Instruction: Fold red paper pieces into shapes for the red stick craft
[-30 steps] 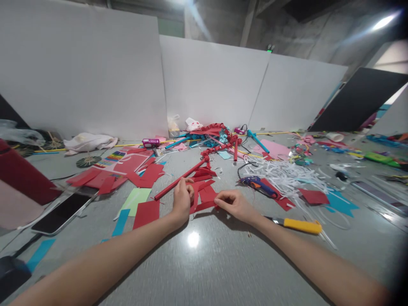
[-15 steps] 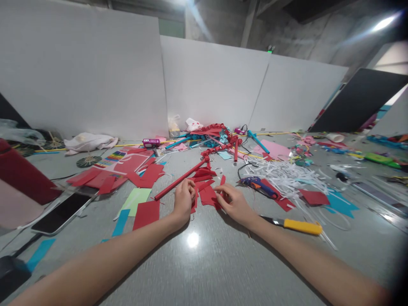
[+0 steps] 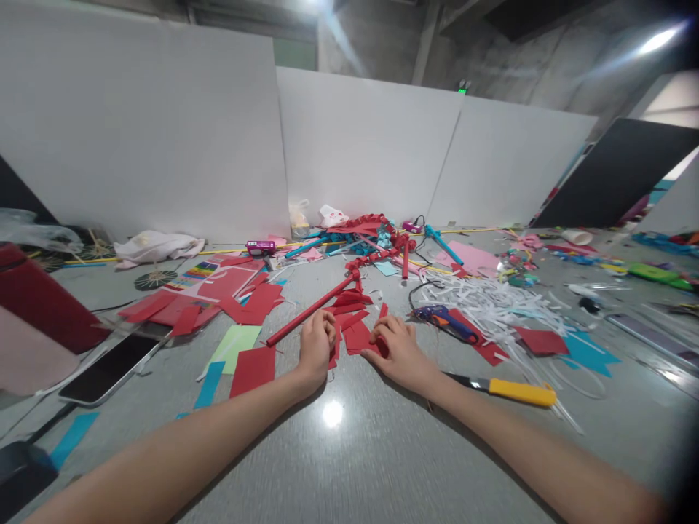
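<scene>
my left hand [image 3: 317,343] curled, fingertips hard to make out, my right hand [image 3: 403,355] bent over red paper pieces [image 3: 357,338] between them, any grip i cannot tell, yellow-handled tool [image 3: 521,391] partly hidden

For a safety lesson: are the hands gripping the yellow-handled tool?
No, the yellow-handled tool lies on the table, while the left hand and right hand are at red paper pieces.

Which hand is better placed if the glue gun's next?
Probably the right hand: the glue gun lies close by, on its right. The left hand is farther off, across the red paper pieces.
</scene>
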{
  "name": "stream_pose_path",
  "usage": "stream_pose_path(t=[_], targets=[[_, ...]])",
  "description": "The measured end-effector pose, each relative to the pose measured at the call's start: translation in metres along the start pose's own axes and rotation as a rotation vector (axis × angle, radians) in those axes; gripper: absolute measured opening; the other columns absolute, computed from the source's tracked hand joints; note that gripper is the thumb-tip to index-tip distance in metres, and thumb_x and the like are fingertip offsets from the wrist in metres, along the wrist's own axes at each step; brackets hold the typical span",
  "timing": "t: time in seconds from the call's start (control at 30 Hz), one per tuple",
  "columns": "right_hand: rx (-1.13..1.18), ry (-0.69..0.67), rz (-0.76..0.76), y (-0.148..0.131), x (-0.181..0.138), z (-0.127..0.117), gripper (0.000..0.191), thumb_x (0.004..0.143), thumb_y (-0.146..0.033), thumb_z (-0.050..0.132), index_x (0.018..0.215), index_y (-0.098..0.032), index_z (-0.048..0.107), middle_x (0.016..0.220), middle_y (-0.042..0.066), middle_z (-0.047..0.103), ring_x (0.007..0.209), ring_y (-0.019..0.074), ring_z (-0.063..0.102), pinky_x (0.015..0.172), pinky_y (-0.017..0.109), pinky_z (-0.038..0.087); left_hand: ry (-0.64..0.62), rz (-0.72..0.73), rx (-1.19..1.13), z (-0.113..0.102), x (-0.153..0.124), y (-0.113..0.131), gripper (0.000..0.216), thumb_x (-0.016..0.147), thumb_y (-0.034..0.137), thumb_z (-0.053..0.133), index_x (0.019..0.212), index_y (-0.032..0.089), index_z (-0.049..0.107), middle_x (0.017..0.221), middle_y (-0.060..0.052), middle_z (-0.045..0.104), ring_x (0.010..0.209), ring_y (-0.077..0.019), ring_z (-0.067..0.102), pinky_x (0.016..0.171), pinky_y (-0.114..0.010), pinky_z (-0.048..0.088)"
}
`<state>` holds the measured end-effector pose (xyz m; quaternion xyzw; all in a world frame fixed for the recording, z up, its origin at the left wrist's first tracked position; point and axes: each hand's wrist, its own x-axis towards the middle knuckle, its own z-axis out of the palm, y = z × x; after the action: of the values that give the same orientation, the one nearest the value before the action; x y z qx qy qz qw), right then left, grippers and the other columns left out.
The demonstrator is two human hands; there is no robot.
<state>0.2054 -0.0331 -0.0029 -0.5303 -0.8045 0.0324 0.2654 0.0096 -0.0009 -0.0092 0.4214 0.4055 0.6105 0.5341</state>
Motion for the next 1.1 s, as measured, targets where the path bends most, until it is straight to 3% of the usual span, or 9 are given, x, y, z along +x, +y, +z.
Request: stream_pose_path(t=[0.27, 0.63, 0.87, 1.1], targets=[[0.050, -0.029, 0.036, 0.0017, -0.0018, 0.0019, 0.030, 0.091, -0.047, 0.070, 0.106, -0.022, 0.061, 0.108, 0.008, 0.067, 0.104, 0.0278, 0.059, 0.094, 0.044, 0.034, 0.002, -0.004, 0.020, -0.0005, 0.0005, -0.0004, 0.021, 0.089, 0.038, 0.047, 0.077, 0.021, 0.052, 0.047, 0.008, 0.040, 0.039, -0.0090, 0.032, 0.040, -0.019, 0.023], [0.123, -0.052, 0.061, 0.0020, -0.0018, 0.0032, 0.026, 0.090, -0.043, 0.073, 0.097, -0.021, 0.063, 0.094, 0.003, 0.068, 0.091, 0.0222, 0.060, 0.088, 0.039, 0.032, -0.005, 0.007, 0.052, -0.0019, 0.0002, -0.0002, 0.023, 0.090, 0.038, 0.046, 0.076, 0.021, 0.053, 0.047, 0.007, 0.041, 0.039, -0.0087, 0.034, 0.041, -0.019, 0.024], [0.152, -0.049, 0.015, -0.0003, -0.0017, -0.0009, 0.018, 0.093, -0.038, 0.072, 0.094, -0.022, 0.063, 0.100, 0.003, 0.068, 0.099, 0.0215, 0.060, 0.090, 0.038, 0.032, -0.014, 0.004, 0.048, -0.0011, -0.0003, 0.0003, 0.023, 0.089, 0.038, 0.047, 0.074, 0.021, 0.052, 0.046, 0.007, 0.040, 0.039, -0.0085, 0.033, 0.040, -0.019, 0.024], [0.192, -0.052, 0.030, 0.0008, -0.0001, -0.0008, 0.020, 0.093, -0.039, 0.072, 0.087, -0.021, 0.064, 0.091, 0.001, 0.068, 0.094, 0.0213, 0.060, 0.088, 0.037, 0.031, -0.032, 0.010, 0.071, -0.0009, -0.0003, 0.0002, 0.025, 0.090, 0.039, 0.046, 0.074, 0.021, 0.053, 0.046, 0.007, 0.040, 0.040, -0.0089, 0.033, 0.041, -0.019, 0.024]])
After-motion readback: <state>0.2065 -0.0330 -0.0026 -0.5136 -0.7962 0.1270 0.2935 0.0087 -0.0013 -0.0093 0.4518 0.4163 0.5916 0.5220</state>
